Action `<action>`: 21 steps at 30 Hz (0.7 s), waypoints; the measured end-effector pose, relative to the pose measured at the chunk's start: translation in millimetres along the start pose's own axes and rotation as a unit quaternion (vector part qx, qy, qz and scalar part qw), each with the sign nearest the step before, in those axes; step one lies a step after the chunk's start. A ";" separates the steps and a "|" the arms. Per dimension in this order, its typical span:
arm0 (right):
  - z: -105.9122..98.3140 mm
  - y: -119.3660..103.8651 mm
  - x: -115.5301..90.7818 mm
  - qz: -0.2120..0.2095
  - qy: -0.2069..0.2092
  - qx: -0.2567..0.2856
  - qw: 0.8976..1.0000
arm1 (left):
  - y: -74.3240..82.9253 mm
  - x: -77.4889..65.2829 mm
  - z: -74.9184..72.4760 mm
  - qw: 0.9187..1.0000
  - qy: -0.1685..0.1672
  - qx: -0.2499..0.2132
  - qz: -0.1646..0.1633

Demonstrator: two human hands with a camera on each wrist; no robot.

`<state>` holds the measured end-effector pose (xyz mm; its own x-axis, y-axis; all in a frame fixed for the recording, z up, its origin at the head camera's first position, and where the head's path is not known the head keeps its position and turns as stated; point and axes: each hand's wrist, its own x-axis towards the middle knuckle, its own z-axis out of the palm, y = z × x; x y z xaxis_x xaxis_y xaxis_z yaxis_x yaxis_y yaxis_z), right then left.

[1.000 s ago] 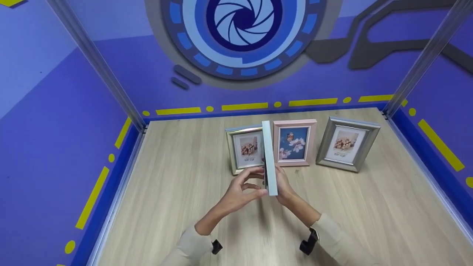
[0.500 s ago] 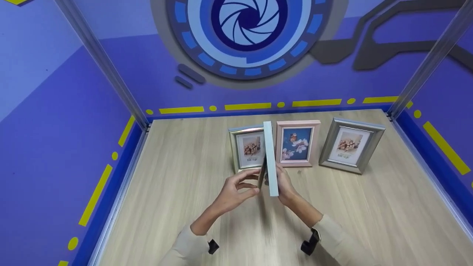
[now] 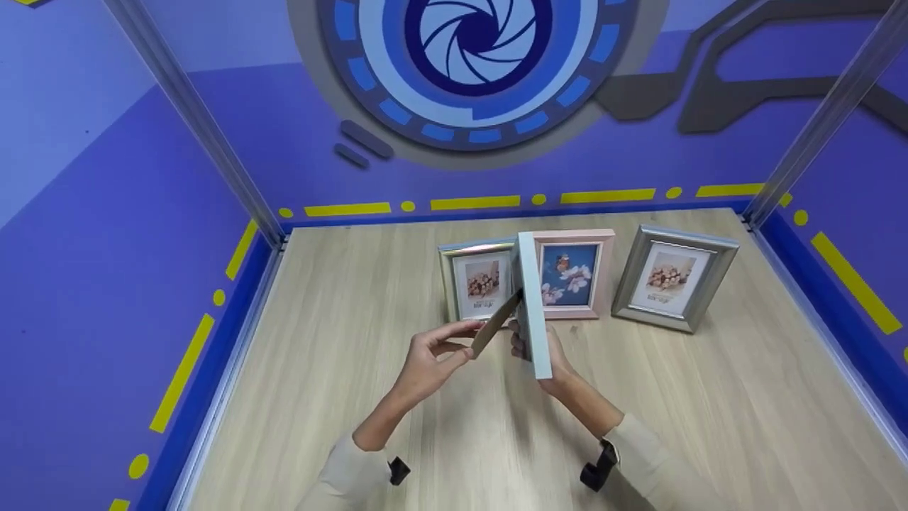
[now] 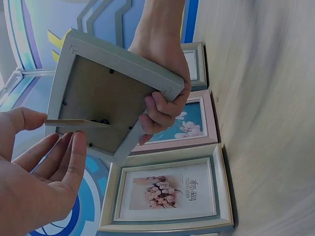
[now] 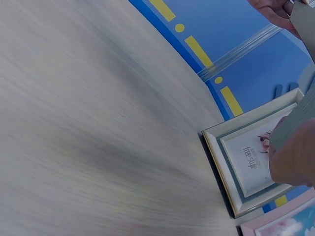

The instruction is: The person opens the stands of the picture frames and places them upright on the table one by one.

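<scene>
In the head view a pale blue picture frame (image 3: 536,319) is held up edge-on above the table. My right hand (image 3: 557,360) grips its lower part. The left wrist view shows the right fingers (image 4: 162,115) curled over the frame's edge onto the brown backing (image 4: 110,88). From that backing a flat stand leg (image 3: 495,326) juts out at an angle. My left hand (image 3: 429,362) pinches the leg's free end between thumb and fingertips. In the right wrist view the right hand (image 5: 295,157) covers part of the blue frame edge (image 5: 298,115).
Behind the hands, a champagne-coloured photo frame (image 3: 450,291), a pink frame (image 3: 605,273) and a pewter-coloured frame (image 3: 709,284) stand in a row on the wooden table (image 3: 340,319). Blue printed panels (image 3: 241,142) wall in the back and sides.
The stand leg has swung away from the frame's back as my left hand moved left with its end. My right hand and the blue frame have shifted slightly right.
</scene>
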<state>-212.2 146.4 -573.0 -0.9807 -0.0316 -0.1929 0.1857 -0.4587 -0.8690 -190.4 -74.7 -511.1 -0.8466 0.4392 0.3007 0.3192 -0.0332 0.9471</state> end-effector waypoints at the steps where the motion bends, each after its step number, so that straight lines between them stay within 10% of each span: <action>1: 0.1 0.0 -0.2 0.000 -0.001 0.002 1.000 | 0.4 0.2 -0.3 1.000 0.000 0.001 0.001; 21: -3.6 0.8 0.3 0.004 0.030 -0.109 0.994 | 3.2 -5.2 10.2 0.986 0.050 0.156 0.012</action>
<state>-212.1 149.2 -575.4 -0.9749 0.0221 -0.2217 0.2089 -0.2551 -0.9441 -180.6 -68.0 -510.8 -0.8700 0.3505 0.3467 0.4419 0.2428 0.8636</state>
